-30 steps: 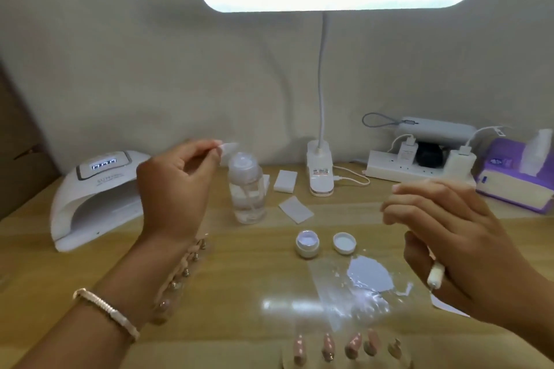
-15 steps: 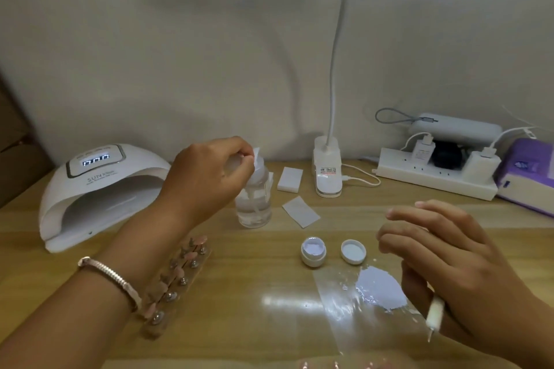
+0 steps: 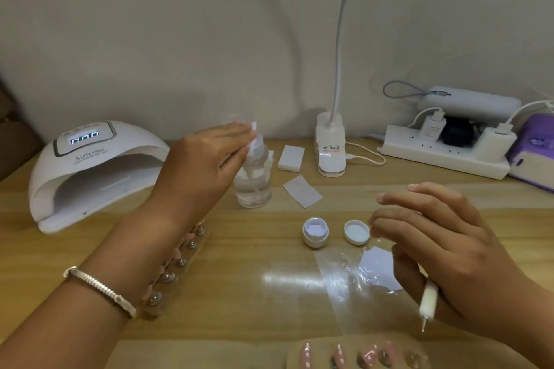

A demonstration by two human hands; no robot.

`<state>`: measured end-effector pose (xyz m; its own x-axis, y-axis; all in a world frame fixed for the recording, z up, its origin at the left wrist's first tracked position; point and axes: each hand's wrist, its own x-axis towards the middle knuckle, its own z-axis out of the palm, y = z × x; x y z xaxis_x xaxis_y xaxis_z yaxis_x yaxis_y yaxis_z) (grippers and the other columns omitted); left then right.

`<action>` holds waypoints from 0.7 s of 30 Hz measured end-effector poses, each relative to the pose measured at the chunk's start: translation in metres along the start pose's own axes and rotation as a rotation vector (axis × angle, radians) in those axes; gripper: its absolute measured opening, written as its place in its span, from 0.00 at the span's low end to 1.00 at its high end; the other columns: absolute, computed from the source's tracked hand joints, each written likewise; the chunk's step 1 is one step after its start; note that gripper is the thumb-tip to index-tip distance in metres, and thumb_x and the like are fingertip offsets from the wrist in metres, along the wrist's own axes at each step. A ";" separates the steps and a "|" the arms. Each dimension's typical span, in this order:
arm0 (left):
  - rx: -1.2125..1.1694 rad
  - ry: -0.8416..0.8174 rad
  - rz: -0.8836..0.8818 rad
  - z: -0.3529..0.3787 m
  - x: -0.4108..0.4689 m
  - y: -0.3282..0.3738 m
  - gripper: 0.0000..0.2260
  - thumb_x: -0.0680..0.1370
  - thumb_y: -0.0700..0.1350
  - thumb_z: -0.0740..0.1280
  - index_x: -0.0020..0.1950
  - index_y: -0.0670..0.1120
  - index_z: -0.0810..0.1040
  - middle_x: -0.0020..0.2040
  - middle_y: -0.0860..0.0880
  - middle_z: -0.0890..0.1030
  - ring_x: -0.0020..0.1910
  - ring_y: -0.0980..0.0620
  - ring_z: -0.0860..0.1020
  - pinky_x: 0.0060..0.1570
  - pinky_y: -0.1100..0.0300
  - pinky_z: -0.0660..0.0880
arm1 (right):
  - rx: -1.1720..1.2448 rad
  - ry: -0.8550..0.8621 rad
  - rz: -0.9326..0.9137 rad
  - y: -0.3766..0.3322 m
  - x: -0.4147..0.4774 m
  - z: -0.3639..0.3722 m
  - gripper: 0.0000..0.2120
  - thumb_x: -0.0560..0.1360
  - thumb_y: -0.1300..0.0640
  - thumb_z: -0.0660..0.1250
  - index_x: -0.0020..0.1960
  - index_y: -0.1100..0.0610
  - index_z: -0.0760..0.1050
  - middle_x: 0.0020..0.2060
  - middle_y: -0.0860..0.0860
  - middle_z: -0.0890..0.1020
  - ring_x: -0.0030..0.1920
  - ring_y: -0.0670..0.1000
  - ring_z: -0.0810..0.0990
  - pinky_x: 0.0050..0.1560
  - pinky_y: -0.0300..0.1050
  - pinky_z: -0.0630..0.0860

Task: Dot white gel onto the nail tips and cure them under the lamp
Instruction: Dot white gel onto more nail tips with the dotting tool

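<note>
Spreading across the head view was a pale wooden bench [image 3: 239, 252] backed by a creased off-white wall. A white curing lamp [image 3: 99, 171] stood at the left rear with its mouth open toward the middle. Along the back edge sat a clip desk lamp base [image 3: 329, 147], a power strip [image 3: 443, 156] and a purple box [image 3: 536, 153], cut off by the right border.

The left hand [image 3: 204, 168] pinched a small white wipe [image 3: 254, 126] over the top of a clear pump bottle [image 3: 253, 186]. Its forearm crossed one strip of nail tips [image 3: 177, 266]. The right hand [image 3: 443, 246] held a dotting pen [image 3: 428, 302] tip down under the palm, its other fingers loosely spread.

The open gel pot [image 3: 315, 232] stood mid-bench, just beside its lid [image 3: 356, 231]. In front of them lay a clear film [image 3: 338, 272] smeared with white gel. A second strip of nail tips [image 3: 356, 353] lay at the near edge. Bare wood showed between the film and the left forearm.
</note>
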<state>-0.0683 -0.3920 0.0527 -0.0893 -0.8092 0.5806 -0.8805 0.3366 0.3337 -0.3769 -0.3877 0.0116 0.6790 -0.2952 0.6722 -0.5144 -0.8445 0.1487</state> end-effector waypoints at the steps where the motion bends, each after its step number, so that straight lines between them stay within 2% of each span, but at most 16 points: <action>1: -0.007 0.002 0.001 0.001 0.000 0.000 0.13 0.80 0.36 0.68 0.64 0.41 0.80 0.64 0.46 0.80 0.67 0.50 0.76 0.69 0.53 0.71 | 0.003 -0.003 0.004 0.000 0.000 0.000 0.10 0.77 0.60 0.55 0.54 0.55 0.73 0.49 0.51 0.84 0.62 0.53 0.78 0.68 0.51 0.67; 6: -0.001 0.007 0.010 0.003 -0.001 -0.002 0.13 0.79 0.36 0.68 0.64 0.40 0.80 0.63 0.46 0.80 0.66 0.50 0.77 0.68 0.52 0.72 | 0.013 -0.014 0.013 -0.001 -0.003 0.002 0.10 0.78 0.60 0.55 0.54 0.55 0.74 0.49 0.52 0.84 0.62 0.53 0.78 0.68 0.51 0.67; 11: -0.014 0.015 -0.002 0.005 -0.003 -0.001 0.13 0.79 0.36 0.68 0.64 0.41 0.80 0.63 0.47 0.80 0.66 0.52 0.76 0.68 0.56 0.71 | -0.012 -0.010 0.024 0.000 -0.006 0.001 0.15 0.77 0.62 0.56 0.48 0.60 0.82 0.47 0.52 0.85 0.61 0.53 0.78 0.67 0.52 0.68; 17: 0.020 0.020 0.024 0.001 -0.002 0.001 0.13 0.80 0.36 0.67 0.65 0.41 0.80 0.64 0.46 0.80 0.67 0.51 0.76 0.68 0.55 0.71 | 0.035 -0.017 0.041 -0.002 -0.007 -0.008 0.09 0.77 0.61 0.57 0.54 0.55 0.73 0.49 0.51 0.84 0.62 0.52 0.78 0.68 0.52 0.67; 21: 0.058 0.067 0.048 0.007 -0.005 0.001 0.12 0.80 0.35 0.67 0.63 0.39 0.80 0.63 0.44 0.80 0.66 0.48 0.77 0.66 0.53 0.72 | 0.075 -0.024 0.104 -0.009 -0.005 -0.007 0.11 0.75 0.63 0.58 0.50 0.58 0.79 0.47 0.50 0.84 0.61 0.52 0.78 0.68 0.50 0.67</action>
<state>-0.0716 -0.3914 0.0450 -0.1021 -0.7580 0.6442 -0.9016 0.3442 0.2621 -0.3795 -0.3757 0.0115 0.6368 -0.3924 0.6637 -0.5424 -0.8398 0.0238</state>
